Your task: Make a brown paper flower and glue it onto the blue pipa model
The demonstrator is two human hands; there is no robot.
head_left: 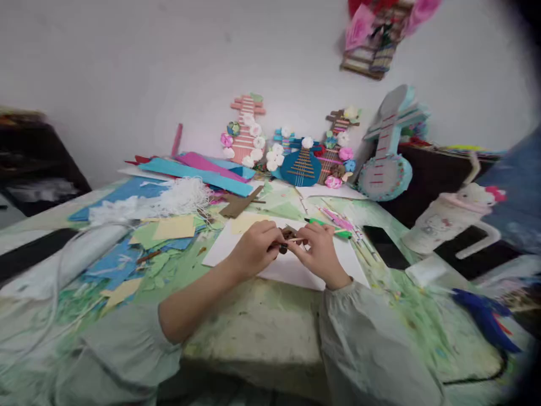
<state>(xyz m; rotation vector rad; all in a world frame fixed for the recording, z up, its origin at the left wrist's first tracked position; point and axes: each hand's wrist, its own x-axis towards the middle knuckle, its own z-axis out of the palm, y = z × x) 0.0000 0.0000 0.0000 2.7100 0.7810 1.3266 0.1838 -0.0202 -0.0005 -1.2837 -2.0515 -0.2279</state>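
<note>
Grey sleeves [372, 344] are lying nearest, with a small brown piece [289, 232] at their far ends

Two hands are nearly meeting over one white sheet [224, 251]. The left hand [258, 245] is pinching the brown piece by its left side, and the right hand [318, 251] is gripping one pale stick [299, 239]. The piece is sitting directly between the fingertips, neither hand clearly nearer. The stick's long axis is running crosswise, from the piece toward the right hand and slightly away from the body; whether the two are touching, I cannot tell. One dark round end [283, 248] is showing on the near side.

Just beyond the right hand, one green object [344, 233] is lying on the sheet. Farther left, one brown strip [243, 202] and one tangle of white string [190, 194] are resting on the table [253, 316]. Rightward, one phone [384, 247], one lidded cup [442, 223] and one blue tool [486, 318] are lining the edge. Against the wall, at least four instrument-shaped crafts [303, 164] are standing; overlap is hiding the exact count.
</note>
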